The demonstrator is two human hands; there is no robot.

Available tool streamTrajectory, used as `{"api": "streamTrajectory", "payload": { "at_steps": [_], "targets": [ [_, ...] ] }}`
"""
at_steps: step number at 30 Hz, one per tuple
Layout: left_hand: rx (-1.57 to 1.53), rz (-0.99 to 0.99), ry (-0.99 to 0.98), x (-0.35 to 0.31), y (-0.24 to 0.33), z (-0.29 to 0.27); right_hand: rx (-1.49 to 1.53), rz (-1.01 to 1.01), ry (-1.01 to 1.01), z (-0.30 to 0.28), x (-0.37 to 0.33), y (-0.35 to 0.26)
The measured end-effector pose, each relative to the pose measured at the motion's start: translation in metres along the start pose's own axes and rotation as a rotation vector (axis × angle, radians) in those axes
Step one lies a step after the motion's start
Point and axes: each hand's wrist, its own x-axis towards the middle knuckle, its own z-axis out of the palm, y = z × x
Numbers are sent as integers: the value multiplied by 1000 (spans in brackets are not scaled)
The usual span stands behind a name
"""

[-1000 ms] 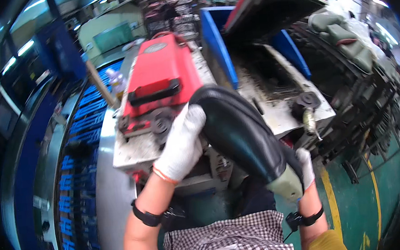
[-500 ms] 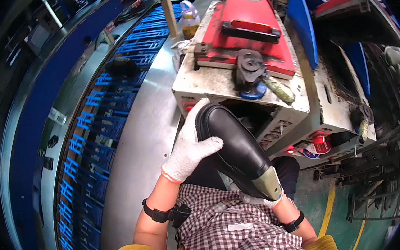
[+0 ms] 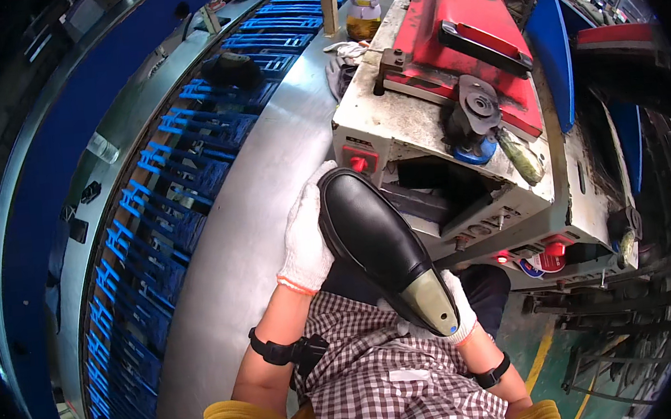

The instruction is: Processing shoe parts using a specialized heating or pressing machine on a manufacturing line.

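Observation:
A black leather shoe is held in front of my lap, its toe pointing up and to the left. Out of its heel opening shows a beige shoe last with a small hole near its end. My left hand, in a white knit glove, is closed along the left side of the toe. At the heel end my right hand, gloved as well, grips the shoe and last from the right and below. Some of its fingers are hidden behind them.
Ahead right stands a worn white machine with a red lid and an open front slot. A metal tabletop runs along my left, beside a conveyor of blue racks. A bottle of amber liquid stands at the back.
The shoe has rolled so its upper faces me more fully, with more of the last showing. My left thumb has left the top of the shoe. The view has shifted left.

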Motion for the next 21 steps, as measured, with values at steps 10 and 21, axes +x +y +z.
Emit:
{"api": "streamTrajectory", "payload": {
  "at_steps": [10,21],
  "targets": [
    [425,51,184,-3,12,-19,-101,-38,198,-1,8,8],
    [372,47,6,-17,20,-28,72,-1,182,-30,15,10]
  ]
}}
